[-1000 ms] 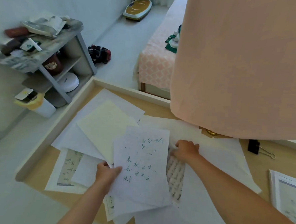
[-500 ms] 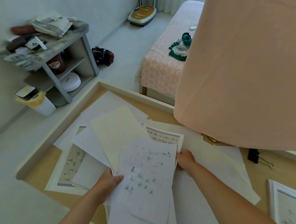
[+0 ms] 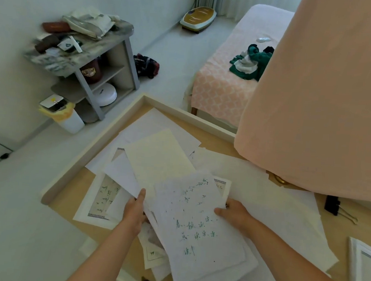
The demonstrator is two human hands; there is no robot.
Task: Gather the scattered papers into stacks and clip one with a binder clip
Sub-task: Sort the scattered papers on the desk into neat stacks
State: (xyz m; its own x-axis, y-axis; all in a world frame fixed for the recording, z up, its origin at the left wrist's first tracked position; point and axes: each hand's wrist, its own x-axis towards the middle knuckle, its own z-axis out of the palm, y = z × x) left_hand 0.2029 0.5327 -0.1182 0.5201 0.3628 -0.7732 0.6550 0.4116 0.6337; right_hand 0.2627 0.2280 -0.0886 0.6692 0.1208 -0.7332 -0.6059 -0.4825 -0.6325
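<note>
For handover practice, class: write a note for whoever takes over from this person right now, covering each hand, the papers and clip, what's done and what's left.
Left hand: grip on the bundle's left edge, thumb on top.
Right hand: grip on its right edge.
Loose sheets: spread on the table under and left of the bundle.
Clip: on the table to the right, untouched.
Done: some sheets gathered, edges uneven.
Left: square the bundle, gather the rest, clip one stack.
</note>
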